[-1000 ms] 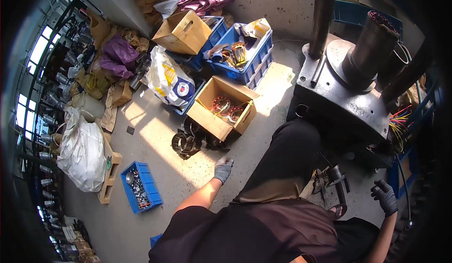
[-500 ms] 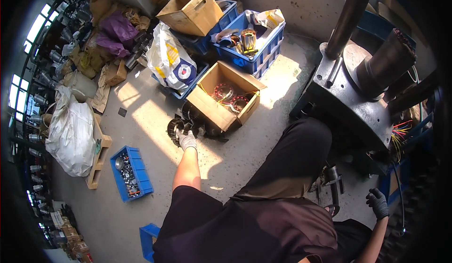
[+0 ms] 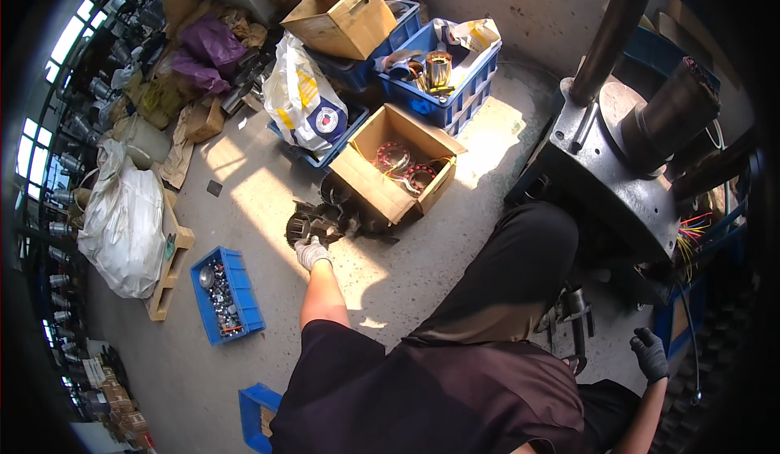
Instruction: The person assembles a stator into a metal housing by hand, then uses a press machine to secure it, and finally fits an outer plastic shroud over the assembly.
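My left hand (image 3: pixel 312 253), in a pale glove, is closed on the near edge of a black finned motor housing (image 3: pixel 302 224) on the floor. More black finned parts (image 3: pixel 345 202) lie just beyond it, against an open cardboard box (image 3: pixel 375 179). Inside that box are wound rings with red edges (image 3: pixel 394 157) and loose coloured wires. My right hand (image 3: pixel 650 355), in a dark grey glove, is held out at the lower right, empty, its fingers loosely bent and apart. It is nearest to a hanging black cable (image 3: pixel 693 348).
A heavy black press (image 3: pixel 605 162) with thick columns stands to the right. Blue crates (image 3: pixel 443 101) and a white bag (image 3: pixel 301 105) sit at the back. On the left are a blue bin of small metal parts (image 3: pixel 252 300) and a white sack (image 3: pixel 122 235) on a wooden pallet (image 3: pixel 166 283).
My left hand has drawn slightly back and left, its grip shifting from over the housing to its near edge. The housing sits at a different tilt. The right hand has barely moved.
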The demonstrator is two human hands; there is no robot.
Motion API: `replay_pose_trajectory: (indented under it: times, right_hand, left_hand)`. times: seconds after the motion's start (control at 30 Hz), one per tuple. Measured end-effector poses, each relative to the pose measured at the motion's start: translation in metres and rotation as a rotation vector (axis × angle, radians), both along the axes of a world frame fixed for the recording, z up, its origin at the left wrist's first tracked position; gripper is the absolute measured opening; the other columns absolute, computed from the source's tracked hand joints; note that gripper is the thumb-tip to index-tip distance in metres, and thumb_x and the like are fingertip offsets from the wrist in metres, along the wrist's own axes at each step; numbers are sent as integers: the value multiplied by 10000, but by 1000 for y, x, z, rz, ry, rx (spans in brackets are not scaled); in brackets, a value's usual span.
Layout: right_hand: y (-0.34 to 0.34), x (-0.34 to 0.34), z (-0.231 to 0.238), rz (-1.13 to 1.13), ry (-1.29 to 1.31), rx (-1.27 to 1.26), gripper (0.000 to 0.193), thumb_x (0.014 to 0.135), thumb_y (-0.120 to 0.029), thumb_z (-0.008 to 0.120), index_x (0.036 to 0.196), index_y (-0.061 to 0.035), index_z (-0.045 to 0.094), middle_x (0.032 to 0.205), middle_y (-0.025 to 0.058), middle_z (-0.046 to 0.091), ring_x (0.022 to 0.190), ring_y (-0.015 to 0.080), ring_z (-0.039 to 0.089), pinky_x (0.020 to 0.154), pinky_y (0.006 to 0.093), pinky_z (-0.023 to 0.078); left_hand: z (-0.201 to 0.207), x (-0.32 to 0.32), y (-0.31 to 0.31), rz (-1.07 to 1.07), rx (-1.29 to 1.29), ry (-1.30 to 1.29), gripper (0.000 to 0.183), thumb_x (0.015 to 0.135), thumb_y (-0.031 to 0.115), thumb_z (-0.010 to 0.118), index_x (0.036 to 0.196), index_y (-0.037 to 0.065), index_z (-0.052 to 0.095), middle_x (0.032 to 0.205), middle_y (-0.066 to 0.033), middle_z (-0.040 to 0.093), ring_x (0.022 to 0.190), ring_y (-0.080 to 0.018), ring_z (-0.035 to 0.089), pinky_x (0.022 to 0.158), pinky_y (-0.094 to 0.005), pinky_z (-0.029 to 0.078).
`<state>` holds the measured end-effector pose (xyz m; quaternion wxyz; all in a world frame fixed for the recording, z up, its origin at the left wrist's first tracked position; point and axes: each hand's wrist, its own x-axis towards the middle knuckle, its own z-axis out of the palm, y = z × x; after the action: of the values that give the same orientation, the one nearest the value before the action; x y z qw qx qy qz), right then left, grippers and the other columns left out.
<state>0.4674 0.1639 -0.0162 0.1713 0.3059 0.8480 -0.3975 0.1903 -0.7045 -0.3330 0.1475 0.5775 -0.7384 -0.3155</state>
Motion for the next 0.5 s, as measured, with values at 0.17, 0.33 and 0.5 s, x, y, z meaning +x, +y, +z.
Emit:
replay_pose_trajectory:
  times: [0.17,0.33,0.5]
  right_hand:
    - [-53,-67,26,455,333,17,354,953,-131,706,1263,23,631,1234,144,652,1206,285,623,1057,409,480]
    - [-109,-64,124,481,546,116,350,956,-157,682,1252,25,644,1208,167,661,1155,323,643,1009,416,502]
    - [-122,-81,136,452,713,99,352,942,-106,681,1270,17,647,1173,160,678,1056,293,681,927,372,537]
  left_hand:
    - [53,52,-119,26,-158,465,324,872,154,840,1078,32,623,998,-148,706,913,-303,674,881,-407,539]
    - [177,-29,20,-416,-65,695,215,911,46,771,1064,65,620,860,14,567,735,-114,489,721,-279,481]
    - [327,-73,146,-1059,72,1006,215,903,-55,659,1075,65,616,938,18,586,826,-93,533,787,-252,477]
